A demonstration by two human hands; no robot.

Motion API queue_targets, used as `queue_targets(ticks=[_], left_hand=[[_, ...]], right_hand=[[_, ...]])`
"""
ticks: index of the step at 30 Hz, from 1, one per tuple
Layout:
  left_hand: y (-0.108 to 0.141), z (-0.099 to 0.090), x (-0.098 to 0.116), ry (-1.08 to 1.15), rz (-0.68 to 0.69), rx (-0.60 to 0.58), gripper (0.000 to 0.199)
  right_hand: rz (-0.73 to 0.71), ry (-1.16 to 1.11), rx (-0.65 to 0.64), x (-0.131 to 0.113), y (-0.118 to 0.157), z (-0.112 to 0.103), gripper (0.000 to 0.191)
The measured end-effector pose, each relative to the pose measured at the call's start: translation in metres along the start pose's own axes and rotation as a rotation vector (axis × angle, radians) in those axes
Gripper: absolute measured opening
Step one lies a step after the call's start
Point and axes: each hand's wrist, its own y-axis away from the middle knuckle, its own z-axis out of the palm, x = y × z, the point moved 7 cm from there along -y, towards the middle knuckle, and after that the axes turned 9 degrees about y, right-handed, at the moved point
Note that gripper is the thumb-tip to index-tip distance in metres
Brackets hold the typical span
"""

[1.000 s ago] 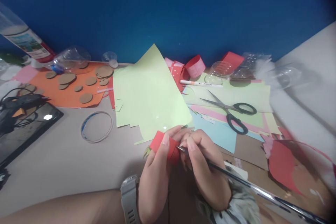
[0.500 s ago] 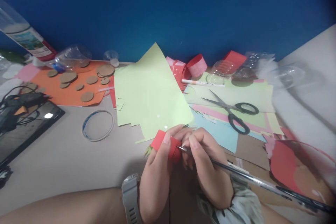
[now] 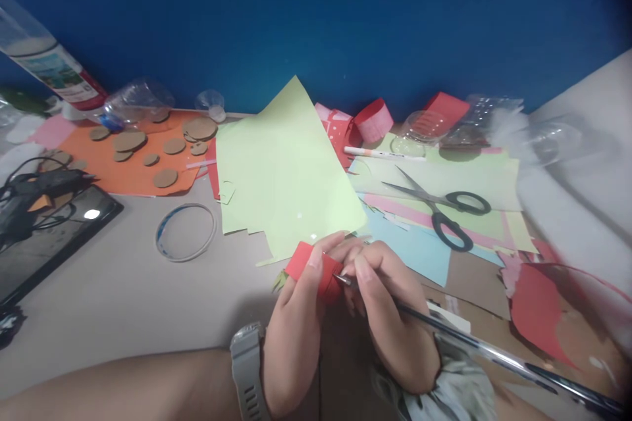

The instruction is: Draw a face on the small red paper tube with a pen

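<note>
- Head view: left hand pinches the folded red paper, just left of the right hand.
- Right hand grips a pen, tip at that paper.
- Step in hand looks like marking or creasing; going on calls for steady left-hand pressure.

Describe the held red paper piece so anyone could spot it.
Find the large green sheet. Just below its bottom edge, the left hand grips a small red paper piece. Unlike the red papers farther back, it shows green tips at its left end.
</note>
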Motion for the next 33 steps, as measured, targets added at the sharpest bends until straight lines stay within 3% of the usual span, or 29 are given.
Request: queue_targets(ticks=[18,23,29,33], left_hand=[[-0.0022,0.0003,-0.0004,-0.039,0.007,-0.035,0.049],[-0.0004,0.0005,0.0004,-0.024,0.002,-0.028,0.052],[0.0005,-0.0038,0.0004,-0.042,0.019,-0.025,0.047],[-0.0005,-0.0013,0.0007,0.001,0.007,-0.035,0.046]], right_hand=[[-0.019,0.021,0.013,-0.0034,-0.0038,-0.0028,0.055],[-0.043,0.061,-0.088,-0.0033,-0.0018,0.0014,0.058],[-0.005,0.025,-0.006,0.0014,0.0005,-0.0020,0.054],[-0.062,0.041,-0.089,-0.0034,0.0018,0.0011,0.055]])
